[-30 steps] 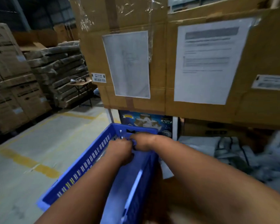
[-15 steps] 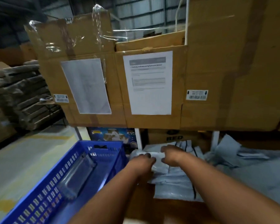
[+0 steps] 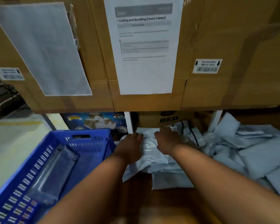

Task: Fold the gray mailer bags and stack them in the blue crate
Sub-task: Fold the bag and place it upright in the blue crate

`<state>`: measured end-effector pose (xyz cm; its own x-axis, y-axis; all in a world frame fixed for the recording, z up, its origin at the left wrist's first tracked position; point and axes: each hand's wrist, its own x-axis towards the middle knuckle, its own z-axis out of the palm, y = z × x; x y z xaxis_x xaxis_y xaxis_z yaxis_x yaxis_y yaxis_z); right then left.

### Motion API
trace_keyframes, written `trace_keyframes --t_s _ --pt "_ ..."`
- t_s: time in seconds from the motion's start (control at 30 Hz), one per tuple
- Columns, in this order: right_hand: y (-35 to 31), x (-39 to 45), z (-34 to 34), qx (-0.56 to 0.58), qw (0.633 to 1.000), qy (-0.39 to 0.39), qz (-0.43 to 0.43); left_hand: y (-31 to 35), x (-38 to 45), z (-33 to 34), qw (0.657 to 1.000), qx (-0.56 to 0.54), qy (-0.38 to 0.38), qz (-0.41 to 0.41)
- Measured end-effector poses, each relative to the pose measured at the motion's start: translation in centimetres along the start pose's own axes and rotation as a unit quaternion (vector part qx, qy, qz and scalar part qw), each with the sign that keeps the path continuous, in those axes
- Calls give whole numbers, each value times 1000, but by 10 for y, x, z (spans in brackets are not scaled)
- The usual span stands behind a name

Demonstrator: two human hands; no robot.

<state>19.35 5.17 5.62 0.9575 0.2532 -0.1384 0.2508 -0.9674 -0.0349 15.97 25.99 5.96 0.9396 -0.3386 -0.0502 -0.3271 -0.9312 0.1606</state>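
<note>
A heap of gray mailer bags (image 3: 255, 152) lies on the brown cardboard surface (image 3: 168, 206) from the centre to the right. My left hand (image 3: 131, 148) and my right hand (image 3: 167, 141) are both on the top gray mailer bag (image 3: 149, 150) at the heap's left end, gripping its crinkled far part, one hand at each side. The blue crate (image 3: 87, 143) stands to the left of my arms. Inside it a folded gray mailer bag (image 3: 55, 172) lies lengthwise on the floor of the crate.
Large cardboard boxes (image 3: 233, 46) with taped paper sheets (image 3: 145, 50) form a wall just behind the heap. A colourful printed box (image 3: 94, 121) and a carton marked RED (image 3: 166, 118) sit under them. Concrete floor (image 3: 11, 143) lies to the left.
Both hands left the blue crate, swung right to the heap and took hold of the top mailer bag. The view has moved closer and lower.
</note>
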Motion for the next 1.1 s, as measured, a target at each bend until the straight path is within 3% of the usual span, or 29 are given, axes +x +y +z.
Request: trace_keyframes --t_s 0.1,0.23,0.5,0.67,0.8,0.87,1.0,1.1 --pt "6 -6 0 88 995 0 -43 -2 11 0 999 -6 9 33" --pt "17 -38 -9 191 980 2 -47 4 14 -8 994 81 15 67" --pt "83 -165 24 173 982 60 -54 74 -53 7 992 68 -11 105" --pt "126 -257 86 136 984 60 -99 138 -125 77 991 59 16 119" --pt "160 -326 140 94 988 56 -106 194 -185 150 982 8 69 175" --pt "172 -355 159 82 990 46 -108 216 -206 179 978 35 65 193" --pt "187 -395 180 93 990 21 -101 245 -240 210 989 33 -12 145" --pt "192 -411 180 83 991 5 -102 261 -266 219 993 35 -12 114"
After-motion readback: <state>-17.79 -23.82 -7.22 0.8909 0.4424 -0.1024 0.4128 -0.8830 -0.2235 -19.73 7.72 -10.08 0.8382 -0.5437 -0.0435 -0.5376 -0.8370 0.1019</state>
